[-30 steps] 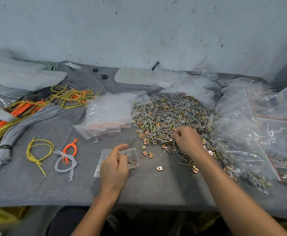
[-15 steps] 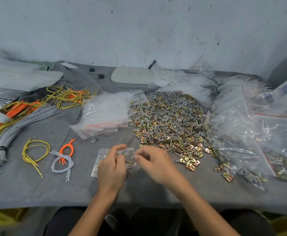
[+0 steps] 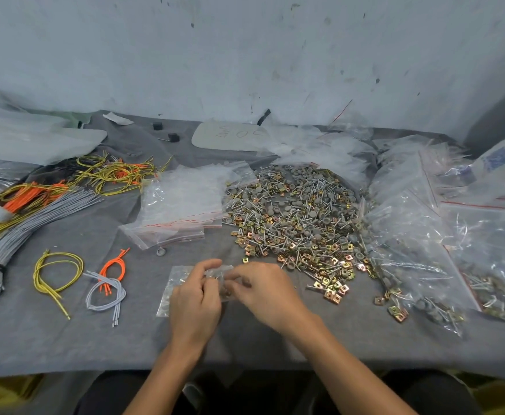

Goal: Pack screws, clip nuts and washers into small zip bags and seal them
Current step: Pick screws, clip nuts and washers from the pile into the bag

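A small clear zip bag (image 3: 174, 287) lies on the grey cloth near the front edge, with a few metal parts inside. My left hand (image 3: 195, 301) pinches the bag's open mouth. My right hand (image 3: 264, 290) has its fingertips at the same mouth, curled over it; what they hold is hidden. Behind and to the right spreads a big heap of screws, brass clip nuts and grey washers (image 3: 299, 217). A stack of empty zip bags (image 3: 182, 205) lies left of the heap.
Bundles of grey, orange and yellow cords (image 3: 35, 205) fill the left side, with loose yellow (image 3: 58, 272), orange (image 3: 114, 266) and grey (image 3: 105, 295) loops nearer. Filled and empty plastic bags (image 3: 425, 235) pile up on the right. A single washer (image 3: 161, 251) lies loose.
My right hand left the heap and came back to the small bag's mouth, beside my left hand. My left hand kept hold of the bag.
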{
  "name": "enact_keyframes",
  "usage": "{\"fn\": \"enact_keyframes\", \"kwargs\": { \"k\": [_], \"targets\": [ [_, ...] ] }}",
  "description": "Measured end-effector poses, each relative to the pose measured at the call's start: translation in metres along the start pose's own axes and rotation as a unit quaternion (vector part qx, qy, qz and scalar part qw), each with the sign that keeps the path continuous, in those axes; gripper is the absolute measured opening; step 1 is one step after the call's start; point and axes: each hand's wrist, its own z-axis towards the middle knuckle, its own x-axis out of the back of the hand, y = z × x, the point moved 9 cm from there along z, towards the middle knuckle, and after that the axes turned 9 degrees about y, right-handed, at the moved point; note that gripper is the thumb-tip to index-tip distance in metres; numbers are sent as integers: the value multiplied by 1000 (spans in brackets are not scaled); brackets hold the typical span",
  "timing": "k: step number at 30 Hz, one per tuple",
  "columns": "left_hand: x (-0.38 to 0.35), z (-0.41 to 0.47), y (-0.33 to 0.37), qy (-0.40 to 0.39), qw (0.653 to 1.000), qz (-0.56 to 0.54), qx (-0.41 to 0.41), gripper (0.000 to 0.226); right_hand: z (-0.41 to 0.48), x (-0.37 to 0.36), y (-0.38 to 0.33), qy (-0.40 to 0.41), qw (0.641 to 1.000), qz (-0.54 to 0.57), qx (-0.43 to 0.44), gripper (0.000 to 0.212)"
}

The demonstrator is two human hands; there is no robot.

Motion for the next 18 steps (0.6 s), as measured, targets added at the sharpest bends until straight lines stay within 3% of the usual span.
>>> {"fn": "enact_keyframes", "kwargs": {
  "k": [3, 9, 14, 18],
  "targets": [
    [-1, 0, -1, -1, 1000, -1, 6, 38, 12, 33, 33, 48, 997, 38, -54, 12],
    [0, -1, 2, -6, 1000, -15, 8, 39, 47, 99, 129, 127, 977, -70, -156, 9],
    [-1, -1, 3, -10, 1000, -12, 6, 38, 58, 91, 161, 85, 973, -96, -191, 4],
    [0, -1, 3, -8, 1000, -8, 6, 38, 66, 80, 161, 55, 974, -142, -168, 20]
  ]
}}
